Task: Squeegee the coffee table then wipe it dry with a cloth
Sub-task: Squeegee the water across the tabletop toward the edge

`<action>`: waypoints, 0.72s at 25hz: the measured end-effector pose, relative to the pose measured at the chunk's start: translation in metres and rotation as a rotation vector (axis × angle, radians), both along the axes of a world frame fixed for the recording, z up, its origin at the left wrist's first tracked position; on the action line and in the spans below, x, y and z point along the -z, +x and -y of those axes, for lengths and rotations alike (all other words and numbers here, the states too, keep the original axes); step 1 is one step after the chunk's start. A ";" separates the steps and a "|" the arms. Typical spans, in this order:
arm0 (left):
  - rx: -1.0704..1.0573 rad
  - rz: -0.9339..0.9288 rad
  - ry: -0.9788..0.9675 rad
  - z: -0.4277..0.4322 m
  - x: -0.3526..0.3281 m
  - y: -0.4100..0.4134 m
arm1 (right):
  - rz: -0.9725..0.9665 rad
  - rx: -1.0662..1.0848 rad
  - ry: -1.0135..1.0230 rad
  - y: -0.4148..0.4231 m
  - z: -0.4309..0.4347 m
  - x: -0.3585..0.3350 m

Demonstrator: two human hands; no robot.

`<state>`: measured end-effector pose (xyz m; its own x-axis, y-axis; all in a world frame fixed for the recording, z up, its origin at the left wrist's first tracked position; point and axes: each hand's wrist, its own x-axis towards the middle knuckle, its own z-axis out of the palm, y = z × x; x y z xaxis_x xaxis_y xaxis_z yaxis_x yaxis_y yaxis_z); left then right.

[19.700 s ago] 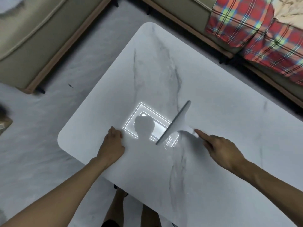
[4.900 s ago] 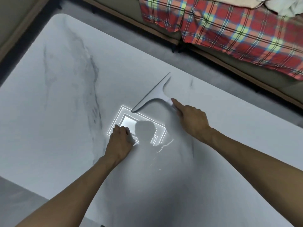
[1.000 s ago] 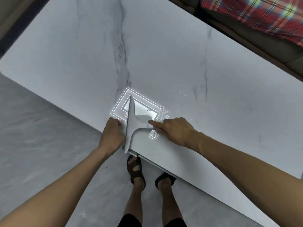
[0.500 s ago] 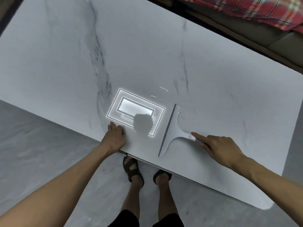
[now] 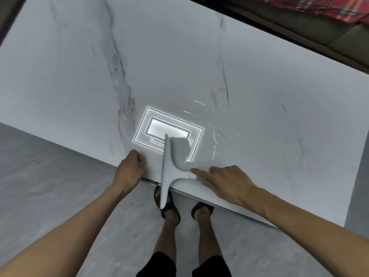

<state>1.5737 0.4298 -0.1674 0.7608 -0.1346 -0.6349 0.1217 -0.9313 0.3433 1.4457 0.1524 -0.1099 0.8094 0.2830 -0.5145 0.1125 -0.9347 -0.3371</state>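
squeegee, pale grey and t-shaped, at the near edge of the white marble-veined coffee table

our right hand grasps the squeegee's handle, index finger laid straight along it. the blade lies across the table's near edge, and its lower end hangs out over the grey floor. our left hand rests on that edge just beside the blade, fingers curled under, holding nothing. we see thin streaks of water glinting beside a bright rectangular light reflection on the tabletop.

squeegee: grey, blade overhanging near edge | coffee table: white marble, wet streaks
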 end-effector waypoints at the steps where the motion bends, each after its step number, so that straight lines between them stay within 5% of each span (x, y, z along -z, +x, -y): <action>1: -0.004 0.002 0.005 -0.002 0.000 -0.002 | 0.022 -0.060 0.022 0.006 -0.018 0.010; 6: 0.016 -0.031 -0.036 0.004 0.001 -0.020 | 0.120 -0.187 0.002 0.004 -0.034 0.033; 18: 0.215 -0.155 -0.035 0.070 -0.003 -0.047 | -0.051 0.077 -0.206 -0.082 0.148 -0.019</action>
